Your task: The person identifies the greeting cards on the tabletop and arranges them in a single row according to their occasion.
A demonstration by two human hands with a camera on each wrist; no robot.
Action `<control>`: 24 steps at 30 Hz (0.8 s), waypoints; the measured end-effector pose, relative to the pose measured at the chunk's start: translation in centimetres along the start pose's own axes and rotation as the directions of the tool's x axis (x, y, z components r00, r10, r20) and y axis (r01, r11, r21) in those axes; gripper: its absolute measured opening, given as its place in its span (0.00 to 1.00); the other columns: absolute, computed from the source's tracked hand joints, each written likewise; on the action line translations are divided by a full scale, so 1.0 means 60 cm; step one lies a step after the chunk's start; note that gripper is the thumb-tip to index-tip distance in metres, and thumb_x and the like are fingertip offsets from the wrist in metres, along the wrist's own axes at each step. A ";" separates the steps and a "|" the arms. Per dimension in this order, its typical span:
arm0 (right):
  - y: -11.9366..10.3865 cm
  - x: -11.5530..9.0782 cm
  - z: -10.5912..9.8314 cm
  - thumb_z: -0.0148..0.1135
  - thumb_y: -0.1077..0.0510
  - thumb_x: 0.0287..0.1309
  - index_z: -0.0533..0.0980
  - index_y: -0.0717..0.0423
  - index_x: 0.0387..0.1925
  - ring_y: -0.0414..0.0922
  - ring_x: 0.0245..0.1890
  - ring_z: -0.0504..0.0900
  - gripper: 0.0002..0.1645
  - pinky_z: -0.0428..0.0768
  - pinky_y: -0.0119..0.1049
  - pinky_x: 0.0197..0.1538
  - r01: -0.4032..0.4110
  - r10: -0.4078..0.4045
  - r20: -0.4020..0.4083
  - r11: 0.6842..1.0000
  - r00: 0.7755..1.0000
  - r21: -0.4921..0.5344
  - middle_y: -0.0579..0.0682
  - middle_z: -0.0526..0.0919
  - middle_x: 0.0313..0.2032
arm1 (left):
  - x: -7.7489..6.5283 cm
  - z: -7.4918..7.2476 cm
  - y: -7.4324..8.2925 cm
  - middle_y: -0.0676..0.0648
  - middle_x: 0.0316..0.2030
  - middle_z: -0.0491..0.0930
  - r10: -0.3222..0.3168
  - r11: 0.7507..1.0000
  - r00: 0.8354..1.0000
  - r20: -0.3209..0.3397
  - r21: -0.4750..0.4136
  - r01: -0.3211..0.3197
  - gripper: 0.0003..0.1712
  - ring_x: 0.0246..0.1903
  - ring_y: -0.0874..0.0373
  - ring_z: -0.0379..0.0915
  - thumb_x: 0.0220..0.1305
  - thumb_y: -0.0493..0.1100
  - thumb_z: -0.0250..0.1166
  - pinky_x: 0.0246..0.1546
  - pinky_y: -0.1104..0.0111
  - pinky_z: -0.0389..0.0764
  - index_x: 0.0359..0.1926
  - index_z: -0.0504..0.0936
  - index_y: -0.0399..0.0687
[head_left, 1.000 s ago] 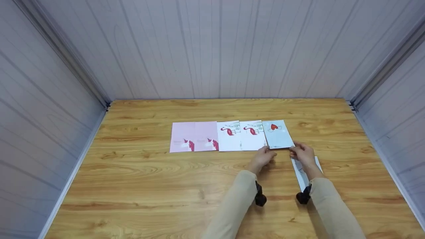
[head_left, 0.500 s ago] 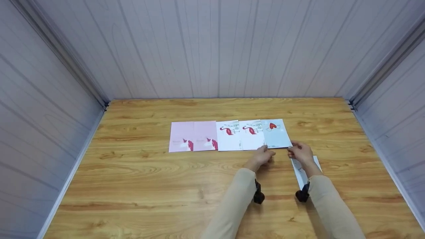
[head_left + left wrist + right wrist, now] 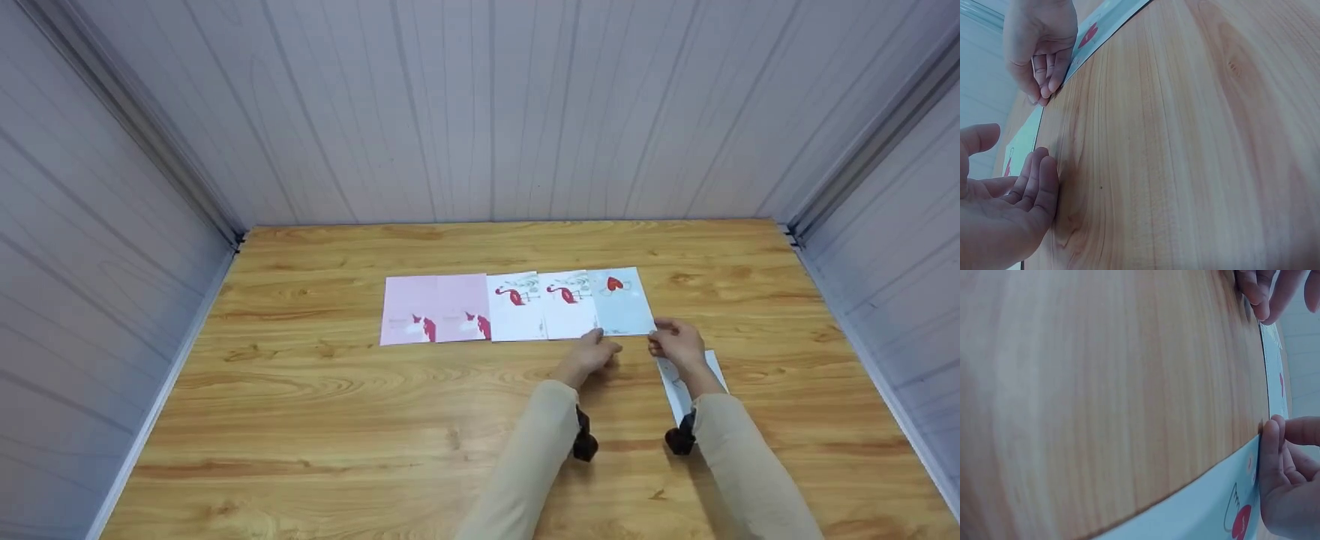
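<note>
A light-blue card [image 3: 624, 309] with a red heart lies flat at the right end of a row of cards. My right hand [image 3: 677, 345] pinches its lower right corner between thumb and fingertips. At the lower left corner rests my left hand [image 3: 589, 355], its fingers fairly straight and the thumb held apart in the left wrist view. Directly left of the blue card are two white flamingo cards [image 3: 514, 319], then two pink cards [image 3: 411, 304], edges touching or slightly overlapping. Under my right wrist lies another pale card [image 3: 675, 390], partly hidden; its red heart shows in the right wrist view.
The wooden table [image 3: 315, 420] carries the cards in its middle and right part. Pale panel walls [image 3: 480, 112] enclose it at the back and both sides. Dark wrist cameras [image 3: 585, 435] hang from the sleeves.
The light-blue card has slid slightly left against the neighbouring flamingo card, and its lower edge has come down flat. My right hand moved a little left with it; my left hand barely shifted.
</note>
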State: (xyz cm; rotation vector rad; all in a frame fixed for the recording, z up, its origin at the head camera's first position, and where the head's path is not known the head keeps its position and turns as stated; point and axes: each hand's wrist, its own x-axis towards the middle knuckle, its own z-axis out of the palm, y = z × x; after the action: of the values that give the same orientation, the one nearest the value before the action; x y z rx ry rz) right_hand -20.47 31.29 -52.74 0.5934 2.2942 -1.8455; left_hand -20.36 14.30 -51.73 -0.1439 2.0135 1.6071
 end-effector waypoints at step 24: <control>0.036 -0.029 -0.085 0.57 0.58 0.55 0.69 0.69 0.48 0.37 0.28 0.76 0.22 0.74 0.25 0.30 0.265 -0.270 -0.075 0.961 0.960 -0.077 0.47 0.75 0.29 | -0.041 0.015 -0.050 0.55 0.24 0.71 0.336 0.942 0.932 -0.133 0.056 -0.332 0.10 0.24 0.66 0.66 0.56 0.35 0.59 0.26 0.74 0.69 0.40 0.76 0.37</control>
State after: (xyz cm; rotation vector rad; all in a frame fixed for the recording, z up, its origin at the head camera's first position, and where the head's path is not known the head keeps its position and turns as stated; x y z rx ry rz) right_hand -17.37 36.20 -52.88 0.3727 2.5918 -1.8777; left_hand -16.73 13.67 -53.23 0.1087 2.2671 1.8115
